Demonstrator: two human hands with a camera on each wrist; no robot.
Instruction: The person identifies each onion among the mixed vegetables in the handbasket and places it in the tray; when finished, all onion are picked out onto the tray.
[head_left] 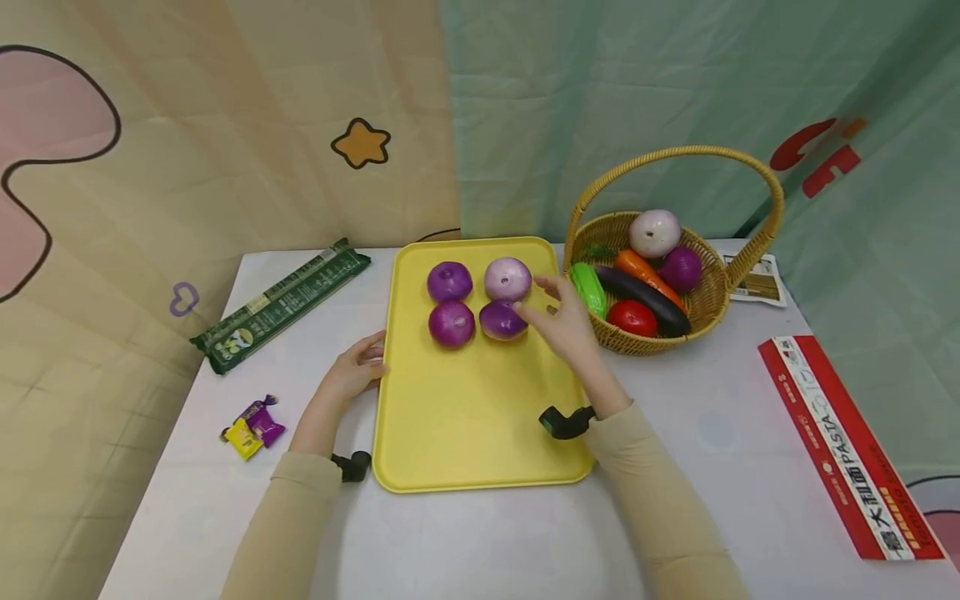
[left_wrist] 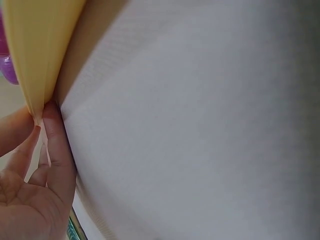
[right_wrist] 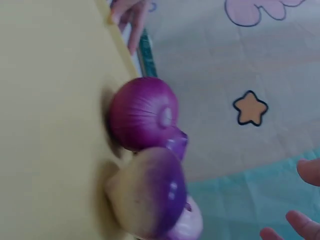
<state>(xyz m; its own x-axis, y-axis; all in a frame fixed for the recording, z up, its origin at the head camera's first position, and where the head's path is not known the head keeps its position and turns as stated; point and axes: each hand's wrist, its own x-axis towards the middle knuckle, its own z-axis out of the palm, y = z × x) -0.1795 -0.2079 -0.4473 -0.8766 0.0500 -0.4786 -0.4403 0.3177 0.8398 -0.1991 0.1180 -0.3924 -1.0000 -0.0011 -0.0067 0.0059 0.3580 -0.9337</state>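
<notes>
My left hand (head_left: pixel 358 369) rests with loose fingers against the yellow tray's (head_left: pixel 465 433) left rim. Four purple onions (head_left: pixel 451 324) sit at its far end. My right hand (head_left: pixel 564 318), fingers spread, hovers just beside the near-right onion (head_left: pixel 501 320); basket (head_left: pixel 712 300) beyond.

I see a white bench (head_left: pixel 465 542) carrying everything. A yellow tray (head_left: pixel 472 417) lies flat at its middle. A wicker basket (head_left: pixel 705 312) stands just beside the tray's far right corner, with a printed leaflet (head_left: pixel 761 282) lying past it. A long red pasta box (head_left: pixel 847 446) lies along the right edge. On the left I see a dark green packet (head_left: pixel 281 304) lying at a slant, and nearer me two small wrapped sweets (head_left: pixel 253 427), one yellow, one purple, touching.
</notes>
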